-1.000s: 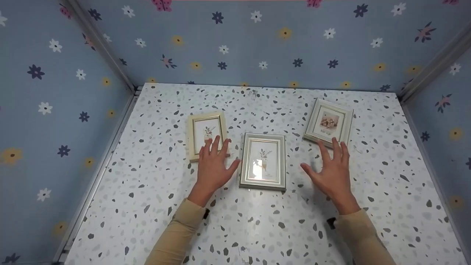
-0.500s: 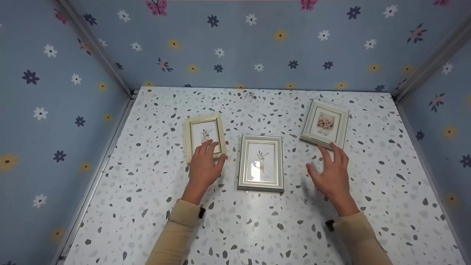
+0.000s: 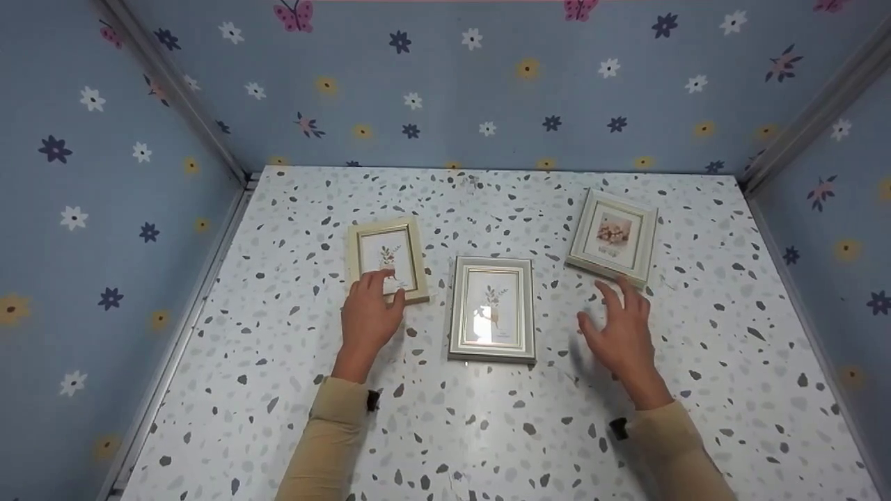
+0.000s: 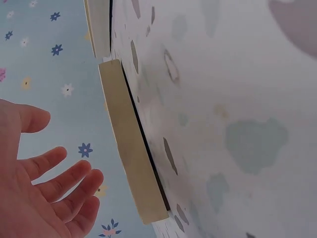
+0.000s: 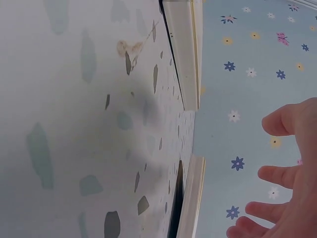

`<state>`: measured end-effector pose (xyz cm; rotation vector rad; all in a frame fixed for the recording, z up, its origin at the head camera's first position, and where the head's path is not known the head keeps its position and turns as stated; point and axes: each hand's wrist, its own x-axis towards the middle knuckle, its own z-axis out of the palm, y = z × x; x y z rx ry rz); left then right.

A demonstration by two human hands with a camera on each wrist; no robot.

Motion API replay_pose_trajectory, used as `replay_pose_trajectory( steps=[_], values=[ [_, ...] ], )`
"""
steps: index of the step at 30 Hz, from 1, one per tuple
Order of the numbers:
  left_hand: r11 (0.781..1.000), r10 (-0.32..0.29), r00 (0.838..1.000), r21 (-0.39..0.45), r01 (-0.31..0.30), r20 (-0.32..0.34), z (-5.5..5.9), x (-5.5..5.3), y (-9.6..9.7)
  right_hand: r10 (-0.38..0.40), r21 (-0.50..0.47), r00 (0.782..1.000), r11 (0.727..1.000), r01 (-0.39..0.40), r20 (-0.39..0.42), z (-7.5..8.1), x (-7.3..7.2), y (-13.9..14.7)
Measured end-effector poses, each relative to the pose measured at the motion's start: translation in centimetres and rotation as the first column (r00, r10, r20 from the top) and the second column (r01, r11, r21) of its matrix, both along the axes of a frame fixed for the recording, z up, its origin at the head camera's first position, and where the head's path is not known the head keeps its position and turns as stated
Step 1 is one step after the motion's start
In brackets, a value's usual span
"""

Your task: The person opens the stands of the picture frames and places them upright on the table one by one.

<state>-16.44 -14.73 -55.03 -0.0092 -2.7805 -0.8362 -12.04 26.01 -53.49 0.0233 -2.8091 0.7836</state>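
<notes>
Three picture frames lie face up on the speckled table [image 3: 487, 424]. My left hand [image 3: 369, 316] hovers over the lower left of the cream frame [image 3: 353, 254], covering that corner in the head view. In the left wrist view, its loosely bent fingers [image 4: 64, 188] stand apart from the frame's side [image 4: 131, 144]. A grey-silver frame [image 3: 456, 313] with a plant print lies between the hands. My right hand [image 3: 623, 334] is at the lower edge of an off-white frame [image 3: 644, 247], tilted at the right. In the right wrist view, that hand [image 5: 292, 168] holds nothing.
Blue flower-patterned panels [image 3: 445, 83] stand behind the table and on both sides. Metal posts [image 3: 174, 90] mark the corners. A bright reflection falls on the middle frame's glass. Dark straps [image 3: 618, 428] show at both sleeve cuffs.
My left hand has drawn back leftward and toward me from the cream frame, its fingers bending more. The right hand has drawn in its fingers slightly. All the frames stay in place.
</notes>
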Motion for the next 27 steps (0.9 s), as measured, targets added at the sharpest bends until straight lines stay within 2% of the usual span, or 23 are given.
replay_pose_trajectory(
  steps=[6, 12, 20, 27],
  values=[
    [0.999, 0.033, 0.997, -0.022, -0.031, 0.076, 0.0, -0.5, -1.4, 0.012, -0.032, 1.000, 0.999, -0.011, 0.005, -0.5, -0.1, -0.5],
    [0.994, 0.096, 0.983, -0.070, -0.086, 0.159, 0.7, -1.5, -3.3, 0.014, -0.056, 1.000, 0.998, -0.014, 0.002, -1.0, -0.2, -0.6],
    [0.989, 0.147, 0.958, -0.029, -0.144, 0.245, 0.5, -2.4, -4.8, 0.000, -0.056, 0.999, 0.998, 0.001, 0.034, -1.1, 0.0, -0.4],
    [0.982, 0.174, 0.935, 0.018, -0.189, 0.309, 0.1, -2.9, -5.2, 0.001, -0.062, 0.998, 0.998, 0.003, 0.058, -1.1, 0.1, -0.4]
  ],
)
